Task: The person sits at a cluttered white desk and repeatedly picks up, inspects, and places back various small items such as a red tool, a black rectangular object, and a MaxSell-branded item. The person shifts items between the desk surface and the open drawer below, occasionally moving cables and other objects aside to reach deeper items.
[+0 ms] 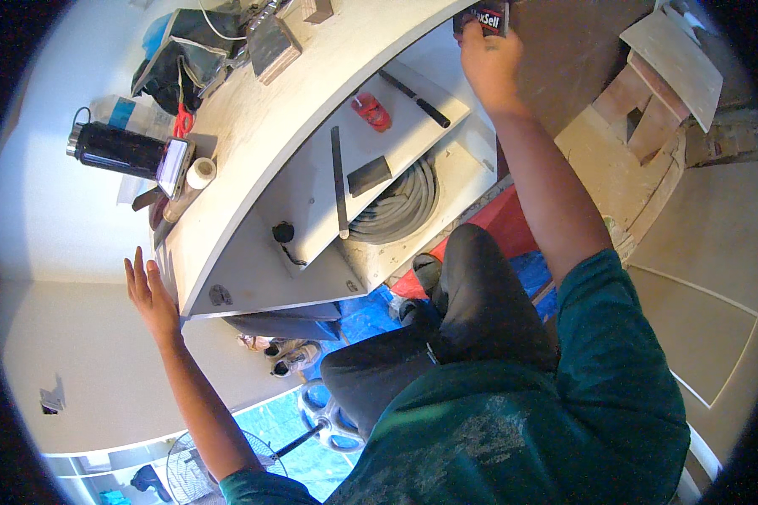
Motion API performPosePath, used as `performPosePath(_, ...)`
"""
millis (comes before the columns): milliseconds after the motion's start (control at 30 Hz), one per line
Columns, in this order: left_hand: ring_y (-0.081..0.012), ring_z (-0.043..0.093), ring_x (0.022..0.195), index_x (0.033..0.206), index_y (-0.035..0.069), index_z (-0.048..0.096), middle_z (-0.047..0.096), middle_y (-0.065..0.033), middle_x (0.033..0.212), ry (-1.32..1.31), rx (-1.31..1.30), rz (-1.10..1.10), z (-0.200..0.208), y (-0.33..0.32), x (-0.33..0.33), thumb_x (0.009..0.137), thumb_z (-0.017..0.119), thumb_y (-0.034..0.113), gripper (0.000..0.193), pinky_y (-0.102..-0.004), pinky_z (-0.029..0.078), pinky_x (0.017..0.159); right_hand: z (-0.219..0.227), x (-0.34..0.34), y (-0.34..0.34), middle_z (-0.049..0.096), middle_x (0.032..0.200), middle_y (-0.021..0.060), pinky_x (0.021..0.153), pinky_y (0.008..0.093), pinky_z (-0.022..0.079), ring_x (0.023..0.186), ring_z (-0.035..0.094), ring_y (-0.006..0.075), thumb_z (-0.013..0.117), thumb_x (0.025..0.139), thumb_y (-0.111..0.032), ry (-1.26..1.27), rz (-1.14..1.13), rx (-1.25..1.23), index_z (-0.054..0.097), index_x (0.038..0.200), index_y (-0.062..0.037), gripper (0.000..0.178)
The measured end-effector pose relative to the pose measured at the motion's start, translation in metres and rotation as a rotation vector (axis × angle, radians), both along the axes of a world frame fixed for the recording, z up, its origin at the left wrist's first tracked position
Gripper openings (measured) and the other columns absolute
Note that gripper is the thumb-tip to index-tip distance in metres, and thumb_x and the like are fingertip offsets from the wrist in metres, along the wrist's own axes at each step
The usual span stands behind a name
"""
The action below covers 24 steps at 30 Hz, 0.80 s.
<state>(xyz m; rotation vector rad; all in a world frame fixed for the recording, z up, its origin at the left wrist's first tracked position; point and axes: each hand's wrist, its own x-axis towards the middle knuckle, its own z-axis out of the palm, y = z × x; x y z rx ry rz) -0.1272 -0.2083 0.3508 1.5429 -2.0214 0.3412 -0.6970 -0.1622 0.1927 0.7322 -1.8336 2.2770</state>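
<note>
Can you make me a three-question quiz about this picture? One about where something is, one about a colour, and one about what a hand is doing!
1. Where does the coiled grey hose lie?
A. On the bottom shelf of the white cabinet
B. On the cabinet's top
C. On the floor

2. What colour are the handles of the scissors on the cabinet top?
A. Blue
B. Red
C. Yellow

3. What is the right hand doing?
A. Resting flat on the wall
B. Hanging empty
C. Holding a small dark packet

Answers:
1 A, the hose sits inside the lowest compartment, under the shelf with the long dark bar.
2 B, the handles show bright red beside the dark flask.
3 C, the fingers close around the packet at the cabinet's far end, while the left hand lies open against the cabinet's near edge.
</note>
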Motion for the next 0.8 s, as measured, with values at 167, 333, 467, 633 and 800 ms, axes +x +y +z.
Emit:
performPosePath(167, -0.0366, 0.024, 0.14, 0.139, 0.023, 0.049, 0.027, -0.0153, 0.153, -0.023, -0.002, -0.004, 0.001, 0.001, 0.001, 0.096, 0.04, 0.053, 0.053, -0.0564, 0.024, 0.11, 0.022, 0.042, 0.028, 0.065, 0.072, 0.0228, 0.065, 0.0461, 0.052, 0.072, 0.065, 0.0406, 0.058, 0.083, -0.022, 0.068, 0.015, 0.122, 0.061, 0.084, 0.001, 0.024)
performPosePath(333, -0.0366, 0.024, 0.14, 0.139, 0.022, 0.049, 0.027, -0.0159, 0.153, -0.03, -0.016, 0.013, 0.001, 0.004, -0.005, 0.096, 0.04, 0.052, 0.053, -0.0553, 0.025, 0.11, 0.011, 0.071, 0.021, 0.062, 0.072, 0.0236, 0.063, 0.0481, 0.05, 0.07, 0.061, 0.0435, 0.055, 0.085, -0.019, 0.257, 0.075, 0.057, 0.058, 0.083, 0.0004, 0.02)
performPosePath(467, -0.0367, 0.025, 0.139, 0.139, 0.022, 0.049, 0.028, -0.0161, 0.152, -0.011, -0.007, -0.017, 0.002, 0.004, -0.004, 0.096, 0.041, 0.051, 0.052, -0.0541, 0.024, 0.11, 0.012, 0.098, 0.022, 0.06, 0.073, 0.0243, 0.062, 0.0505, 0.049, 0.068, 0.059, 0.0456, 0.053, 0.086, -0.016, 0.319, 0.139, 0.043, 0.056, 0.081, 0.0004, 0.018)
performPosePath(633, -0.0371, 0.025, 0.139, 0.138, 0.022, 0.049, 0.028, -0.0174, 0.152, -0.023, -0.015, -0.019, 0.003, 0.004, -0.003, 0.097, 0.042, 0.048, 0.05, -0.0533, 0.023, 0.111, 0.014, 0.128, 0.022, 0.059, 0.073, 0.0248, 0.061, 0.0522, 0.049, 0.067, 0.059, 0.0454, 0.053, 0.086, -0.018, 0.369, 0.159, 0.108, 0.056, 0.083, 0.0017, 0.02)
performPosePath(800, -0.0368, 0.026, 0.139, 0.138, 0.021, 0.049, 0.029, -0.0179, 0.152, -0.041, -0.026, -0.021, 0.001, 0.001, 0.002, 0.097, 0.043, 0.044, 0.047, -0.0522, 0.023, 0.111, 0.014, 0.181, 0.026, 0.06, 0.076, 0.0229, 0.061, 0.0505, 0.049, 0.068, 0.059, 0.0439, 0.055, 0.086, -0.017, 0.419, 0.307, 0.098, 0.056, 0.087, -0.0004, 0.017)
